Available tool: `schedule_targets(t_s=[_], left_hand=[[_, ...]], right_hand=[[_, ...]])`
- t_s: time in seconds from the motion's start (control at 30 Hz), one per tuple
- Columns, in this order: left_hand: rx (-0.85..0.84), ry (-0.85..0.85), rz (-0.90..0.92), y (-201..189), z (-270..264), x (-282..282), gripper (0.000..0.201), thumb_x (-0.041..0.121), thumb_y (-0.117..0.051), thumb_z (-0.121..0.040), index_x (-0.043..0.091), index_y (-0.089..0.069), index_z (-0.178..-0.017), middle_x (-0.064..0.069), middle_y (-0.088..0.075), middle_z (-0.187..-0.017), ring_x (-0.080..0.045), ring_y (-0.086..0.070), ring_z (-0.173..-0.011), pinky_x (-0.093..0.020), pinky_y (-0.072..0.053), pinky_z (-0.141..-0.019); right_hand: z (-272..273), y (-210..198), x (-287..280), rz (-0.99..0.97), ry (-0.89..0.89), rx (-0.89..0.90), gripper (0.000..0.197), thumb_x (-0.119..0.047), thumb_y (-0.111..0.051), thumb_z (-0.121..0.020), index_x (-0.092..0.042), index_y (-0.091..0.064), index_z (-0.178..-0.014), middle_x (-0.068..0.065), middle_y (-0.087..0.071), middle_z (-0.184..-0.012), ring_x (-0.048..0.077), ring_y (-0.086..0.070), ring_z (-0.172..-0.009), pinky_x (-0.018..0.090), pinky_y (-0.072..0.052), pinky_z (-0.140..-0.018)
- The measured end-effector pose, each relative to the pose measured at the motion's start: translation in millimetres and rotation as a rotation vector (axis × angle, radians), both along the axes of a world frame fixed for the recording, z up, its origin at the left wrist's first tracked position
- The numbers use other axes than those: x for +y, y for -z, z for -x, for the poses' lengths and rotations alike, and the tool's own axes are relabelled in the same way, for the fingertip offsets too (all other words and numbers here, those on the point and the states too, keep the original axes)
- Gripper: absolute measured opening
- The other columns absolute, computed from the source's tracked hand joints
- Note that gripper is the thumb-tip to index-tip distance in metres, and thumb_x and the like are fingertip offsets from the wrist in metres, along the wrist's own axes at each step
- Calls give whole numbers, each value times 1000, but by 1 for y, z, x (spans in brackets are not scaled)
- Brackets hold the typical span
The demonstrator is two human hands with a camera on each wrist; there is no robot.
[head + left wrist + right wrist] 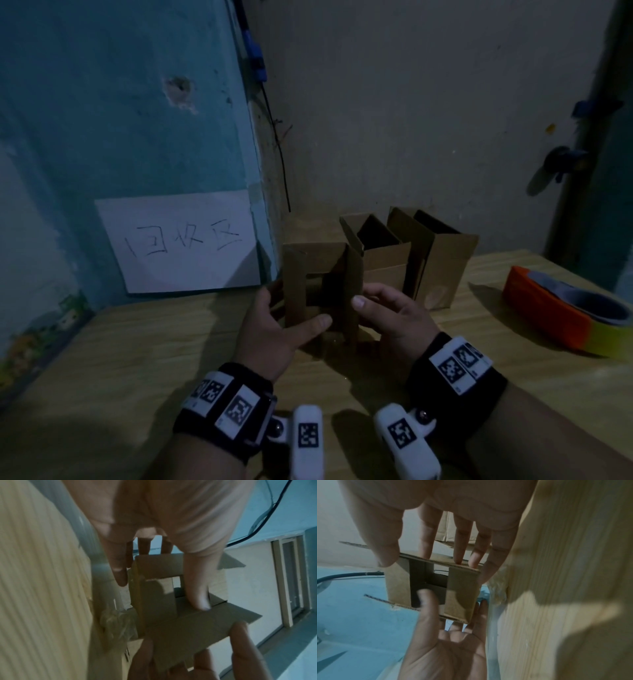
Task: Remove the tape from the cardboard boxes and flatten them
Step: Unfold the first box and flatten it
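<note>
Nearest, both wrists carry black bands with white marker blocks above the pale wooden counter [102, 370]. The left hand [274, 329] and the right hand [394, 318] flank a small brown cardboard box [322, 260] that lies on its side near the middle of the counter, its open end toward the person. The left grip has its fingers straight along the box's left wall and its thumb laid across the open end; the right grip has straight fingers resting on the right wall and its thumb at the edge of a flap, so neither closes round the box. The box's four flaps are folded outward, its inside is dark, and no tape can be made out on it. Just behind it to the right stand two more cardboard boxes [387, 253], upright with flaps raised. At the right edge of the counter lies an orange tape roll [548, 308]. On the far left a white paper sign [181, 240] leans against the blue wall.
</note>
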State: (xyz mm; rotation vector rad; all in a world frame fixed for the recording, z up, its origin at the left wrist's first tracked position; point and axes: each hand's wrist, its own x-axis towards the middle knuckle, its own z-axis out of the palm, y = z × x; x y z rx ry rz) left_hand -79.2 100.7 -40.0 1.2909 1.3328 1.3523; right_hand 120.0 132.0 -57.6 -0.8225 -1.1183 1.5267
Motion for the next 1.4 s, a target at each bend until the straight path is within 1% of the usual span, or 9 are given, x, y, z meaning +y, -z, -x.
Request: schedule_targets(t_s=[0.2, 0.3, 0.37, 0.53, 0.73, 0.93, 1.1, 1.3, 1.4], left_hand=[[-84, -56, 35, 3, 2, 4, 62, 44, -84, -70, 38, -63, -128, 7, -73, -125, -21, -68, -117, -51, -56, -100], [-256, -20, 60, 5, 1, 7, 45, 9, -64, -99, 10, -56, -143, 7, -55, -134, -7, -62, -104, -18, -59, -73], [-290, -55, 18, 5, 3, 10, 37, 10, -59, -103, -2, -55, -138, -2, -59, -122, -15, -61, -101, -27, -58, -73], [-274, -94, -22, -1, 1, 9, 11, 22, -60, -103, 14, -61, -96, -9, -67, -97, -34, -66, -100, -56, -57, -95], [-186, 29, 17, -8, -4, -3, 21, 31, -59, -103, 22, -58, -84, 19, -76, -67, -23, -76, -96, -19, -54, -67], [-124, -13, -38, 1, 1, 2, 41, 45, -67, -95, 6, -69, -84, -33, -71, -98, -41, -72, -100, -38, -61, -86], [-68, -10, -83, 8, -2, 2, 114, 87, -76, -52, -16, -59, -97, -42, -64, -105, -50, -69, -92, -50, -52, -94], [-94, 17, -62, 3, -3, 0, 41, 60, -76, -76, 20, -74, -67, -24, -76, -89, -40, -72, -84, -45, -55, -85], [-153, -28, -74, 2, -2, -1, 53, 57, -78, -80, 5, -74, -90, -27, -76, -99, -45, -73, -96, -55, -56, -95]], right_hand=[[1, -6, -5, 20, -3, 45, 12, -28, -70, -89, -18, -75, -93, 8, -76, -101, 30, -70, -102, 43, -60, -69], [0, -7, -3, 47, 31, 50, 16, -38, -68, -90, -24, -75, -86, 4, -77, -96, 33, -67, -106, 49, -57, -80], [0, -6, 0, 61, 37, 52, 19, -41, -70, -87, -24, -76, -89, 5, -77, -98, 36, -65, -110, 52, -55, -86], [2, -7, 0, 56, 69, 22, 29, -52, -72, -80, -26, -77, -93, 7, -75, -104, 36, -63, -113, 59, -50, -99], [-5, -2, 6, 11, 126, -131, 75, -88, -70, -55, -43, -71, -115, 1, -68, -130, 31, -60, -123, 61, -43, -105], [-5, -13, -5, 36, 138, -117, 20, -40, -76, -79, -25, -78, -92, 12, -78, -105, 35, -73, -101, 55, -55, -93], [-5, -10, -6, 88, 190, -64, 36, -28, -81, -78, -25, -69, -112, 10, -75, -107, 35, -72, -97, 54, -58, -82], [-2, -10, -8, 47, 212, -124, 51, -13, -89, -67, -32, -68, -109, 7, -76, -108, 32, -74, -97, 55, -61, -80], [-2, -13, -10, -9, 174, -168, 49, 2, -82, -73, -39, -70, -99, 1, -72, -114, 27, -71, -99, 43, -61, -68]])
